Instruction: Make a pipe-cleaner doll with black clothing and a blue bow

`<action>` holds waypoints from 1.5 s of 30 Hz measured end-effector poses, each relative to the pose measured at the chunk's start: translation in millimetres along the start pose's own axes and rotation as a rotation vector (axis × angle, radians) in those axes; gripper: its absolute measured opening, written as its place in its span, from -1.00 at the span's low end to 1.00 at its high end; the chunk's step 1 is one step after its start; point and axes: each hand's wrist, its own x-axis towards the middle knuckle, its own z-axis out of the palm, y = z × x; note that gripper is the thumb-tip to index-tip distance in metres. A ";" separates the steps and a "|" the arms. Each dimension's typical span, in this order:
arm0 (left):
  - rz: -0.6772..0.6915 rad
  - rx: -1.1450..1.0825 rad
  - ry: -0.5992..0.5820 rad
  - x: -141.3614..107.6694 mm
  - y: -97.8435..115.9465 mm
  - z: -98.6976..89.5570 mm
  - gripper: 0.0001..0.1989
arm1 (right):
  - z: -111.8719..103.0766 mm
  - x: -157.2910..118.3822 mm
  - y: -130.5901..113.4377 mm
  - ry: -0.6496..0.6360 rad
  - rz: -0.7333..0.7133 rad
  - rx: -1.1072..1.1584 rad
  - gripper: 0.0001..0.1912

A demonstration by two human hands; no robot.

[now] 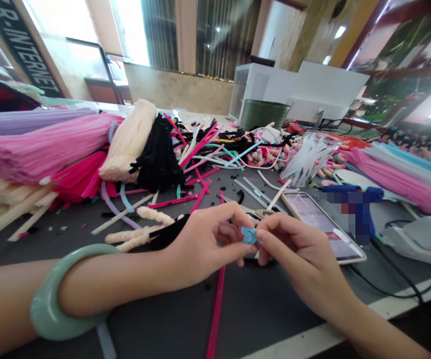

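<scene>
Between my two hands, above the grey table, is a small folded piece of light blue pipe cleaner. My left hand pinches its left side between thumb and fingers. From the other side, the thumb and forefinger of my right hand grip its right edge. Scissors lie partly hidden behind the hands. Beside my left hand rest twisted cream pipe cleaners with a black piece. A long dark pink pipe cleaner runs under the hands toward the front.
Bundles of pink, cream and black pipe cleaners are piled at left. Right of my hands lie a phone, a blue glue gun with a cable, and a clear cup of glue sticks. A green container stands behind.
</scene>
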 end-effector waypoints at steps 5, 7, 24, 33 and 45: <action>0.158 0.088 0.049 -1.9 -1.6 0.6 -0.86 | 0.4 -0.3 -2.4 0.003 -0.019 0.040 -0.84; 0.230 0.152 0.055 -2.3 -0.3 0.2 -0.89 | 0.3 -0.9 -2.7 0.013 -0.040 0.036 -0.86; 0.307 0.374 0.071 -4.2 6.5 -0.2 -0.89 | -1.4 -3.9 -1.4 -0.014 -0.101 -0.044 -0.88; 0.315 0.362 0.055 -4.6 5.5 0.3 -0.87 | -0.7 -3.6 -3.4 0.009 -0.122 -0.045 -0.82; 0.247 0.270 0.080 -3.7 5.9 1.5 -0.82 | -0.6 -2.7 -2.9 0.058 -0.119 0.049 -0.84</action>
